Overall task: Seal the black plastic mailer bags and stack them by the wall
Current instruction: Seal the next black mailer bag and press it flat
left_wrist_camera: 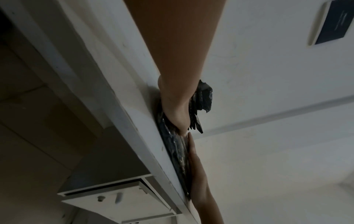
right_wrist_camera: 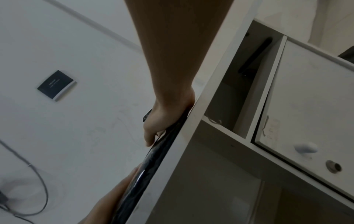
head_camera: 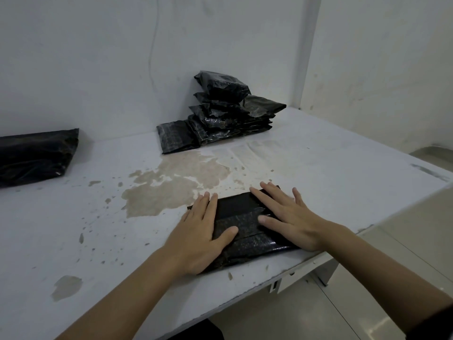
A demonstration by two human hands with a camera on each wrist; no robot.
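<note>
While lying flat near the front edge of the stained white table (head_camera: 318,153), black mailer bag (head_camera: 241,218) pinned under two flat palms: left hand (head_camera: 196,238) on its left side, right hand (head_camera: 286,217) on its right, fingers straight and spread, gripping nothing. Farther back, stack of sealed mailer bags (head_camera: 225,114) against the wall (head_camera: 98,57). Another black bag (head_camera: 36,155) at far left.

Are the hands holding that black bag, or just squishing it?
Just squishing. The left hand and right hand lie flat on top of the black mailer bag, pressing its two ends onto the table. Nothing is gripped.
</note>
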